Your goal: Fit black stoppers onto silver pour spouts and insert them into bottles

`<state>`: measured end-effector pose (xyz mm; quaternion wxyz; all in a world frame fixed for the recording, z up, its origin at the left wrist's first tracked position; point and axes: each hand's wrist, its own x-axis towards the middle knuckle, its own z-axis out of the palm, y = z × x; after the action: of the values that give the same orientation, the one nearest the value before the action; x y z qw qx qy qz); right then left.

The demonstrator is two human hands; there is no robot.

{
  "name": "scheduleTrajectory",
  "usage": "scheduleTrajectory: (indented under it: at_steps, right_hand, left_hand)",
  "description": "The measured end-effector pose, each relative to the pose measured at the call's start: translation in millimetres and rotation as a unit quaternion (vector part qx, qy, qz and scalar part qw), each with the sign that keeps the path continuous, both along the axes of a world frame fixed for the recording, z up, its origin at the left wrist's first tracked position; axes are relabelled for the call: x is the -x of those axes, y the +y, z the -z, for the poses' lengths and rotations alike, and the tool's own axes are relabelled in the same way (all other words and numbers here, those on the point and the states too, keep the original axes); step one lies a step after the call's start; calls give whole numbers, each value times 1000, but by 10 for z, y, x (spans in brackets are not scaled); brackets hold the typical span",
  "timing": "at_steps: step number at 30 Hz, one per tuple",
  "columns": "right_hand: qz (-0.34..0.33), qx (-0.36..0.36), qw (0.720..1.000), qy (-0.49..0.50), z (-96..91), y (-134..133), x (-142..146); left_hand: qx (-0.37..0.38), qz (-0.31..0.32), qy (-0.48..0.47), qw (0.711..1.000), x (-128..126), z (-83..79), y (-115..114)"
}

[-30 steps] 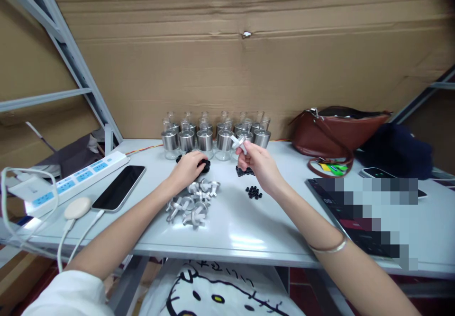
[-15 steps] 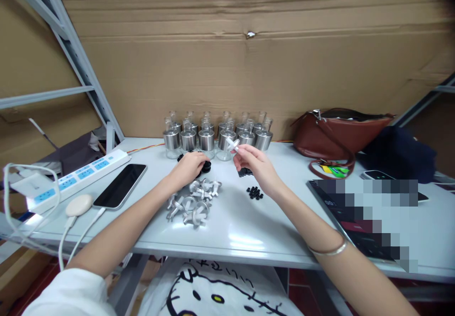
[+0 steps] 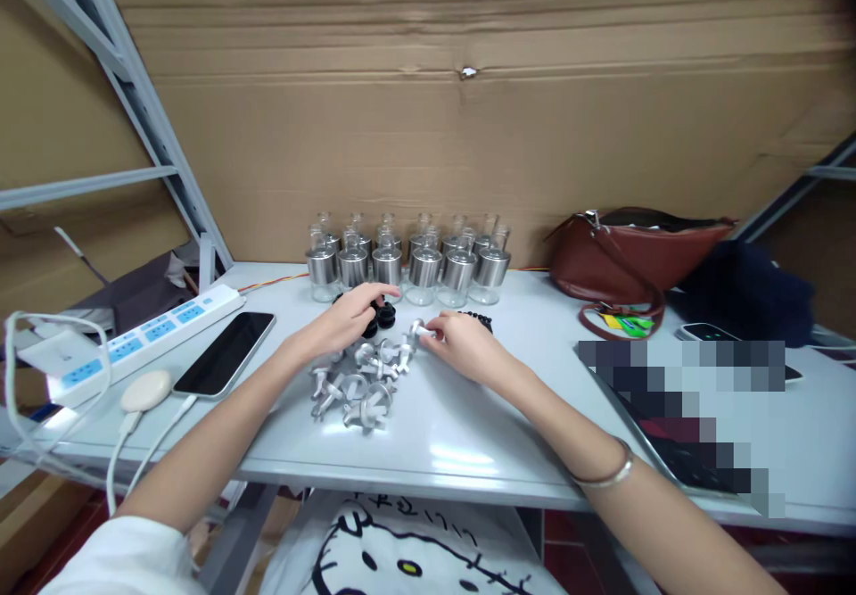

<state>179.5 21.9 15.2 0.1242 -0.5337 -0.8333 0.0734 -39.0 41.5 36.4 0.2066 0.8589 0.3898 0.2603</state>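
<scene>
A heap of small silver metal parts (image 3: 358, 381) lies mid-table. My right hand (image 3: 461, 345) rests low at the heap's right edge, fingers pinched on one silver part (image 3: 418, 331). My left hand (image 3: 344, 318) hovers over black caps (image 3: 382, 314) just behind the heap, fingers curled around one black cap. Behind both hands stand two rows of small glass bottles with silver collars (image 3: 407, 260).
A black phone (image 3: 224, 352), a white power strip (image 3: 140, 336) and a round charger puck (image 3: 147, 390) lie at left. A brown bag (image 3: 629, 252), a dark cloth and a blurred dark device (image 3: 675, 408) sit at right. Cardboard backs the white table (image 3: 468, 434).
My right hand came down from in front of the bottles to the table beside the heap, still holding the silver part. My left hand lifted slightly over the black caps.
</scene>
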Motion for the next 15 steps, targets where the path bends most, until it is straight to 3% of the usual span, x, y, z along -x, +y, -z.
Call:
scheduleTrajectory:
  at_steps: [2,5,10,15]
  right_hand:
    - [-42,14,999,-12,13,-33,32]
    - [-79,19,997,12,22,-73,68]
    - [-117,39,990,66,33,-72,58]
    - [-168,68,976,117,8,-79,46]
  left_hand:
    - [110,63,-21,992,-22,-136,-126]
    - [178,163,39,970,-28,-238,-247]
    - [216,221,111,945,2,-102,-214]
    - [200,232,118,945,-11,-50,-183]
